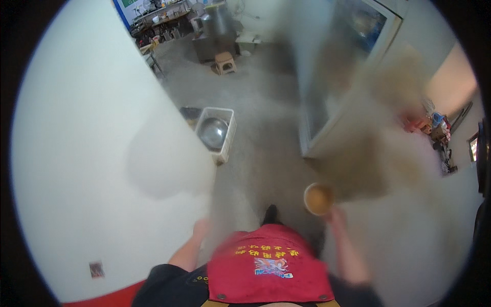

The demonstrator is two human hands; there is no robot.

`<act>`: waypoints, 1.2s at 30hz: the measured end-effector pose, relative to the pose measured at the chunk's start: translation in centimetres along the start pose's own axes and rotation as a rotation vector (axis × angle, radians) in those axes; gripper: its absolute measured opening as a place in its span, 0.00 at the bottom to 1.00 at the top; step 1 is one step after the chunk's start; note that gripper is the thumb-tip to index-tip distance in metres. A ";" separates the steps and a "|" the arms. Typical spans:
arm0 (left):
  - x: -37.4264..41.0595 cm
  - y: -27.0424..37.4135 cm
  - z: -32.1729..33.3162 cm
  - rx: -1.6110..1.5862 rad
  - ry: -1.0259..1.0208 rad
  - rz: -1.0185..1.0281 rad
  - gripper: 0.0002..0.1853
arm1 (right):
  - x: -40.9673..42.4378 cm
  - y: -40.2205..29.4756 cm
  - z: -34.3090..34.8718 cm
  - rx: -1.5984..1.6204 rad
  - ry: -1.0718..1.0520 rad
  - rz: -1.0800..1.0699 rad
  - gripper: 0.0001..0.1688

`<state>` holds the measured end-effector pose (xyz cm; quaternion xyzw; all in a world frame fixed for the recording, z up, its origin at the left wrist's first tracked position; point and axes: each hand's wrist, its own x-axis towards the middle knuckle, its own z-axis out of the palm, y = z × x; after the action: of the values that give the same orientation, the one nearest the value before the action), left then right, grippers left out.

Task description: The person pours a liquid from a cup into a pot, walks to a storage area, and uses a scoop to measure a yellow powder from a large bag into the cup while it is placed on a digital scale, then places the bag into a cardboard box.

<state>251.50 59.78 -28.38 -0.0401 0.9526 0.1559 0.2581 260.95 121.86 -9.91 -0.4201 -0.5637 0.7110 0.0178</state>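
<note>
My right hand (334, 215) grips a round bowl or cup (306, 197) with a pale rim, held out in front of me on the right. Its inside looks orange-brown; blur hides whether that is food, liquid or the bowl's own colour. On the other side my left hand (201, 228) hangs low beside the white wall (115, 153). Its fingers are too blurred to make out, and no object shows in it. Between my arms is the red apron (234, 272), which bears yellow writing and a printed picture.
Ahead on the left, a white plastic crate (231, 134) holds a metal basin (213, 132) beside the wall's end. A framed glass door (326, 88) stands on the right. Farther off are a tan stool (225, 61) and a cluttered bench (168, 18). Smears blur the right side.
</note>
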 end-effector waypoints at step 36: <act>87.9 20.7 -40.6 -0.646 0.082 -0.401 0.18 | 81.2 -66.6 83.9 -0.650 -0.489 -0.070 0.09</act>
<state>152.90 66.89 -33.73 -0.3111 0.8373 0.3927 0.2190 126.78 120.66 -1.44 -0.2031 -0.7606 0.5737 -0.2261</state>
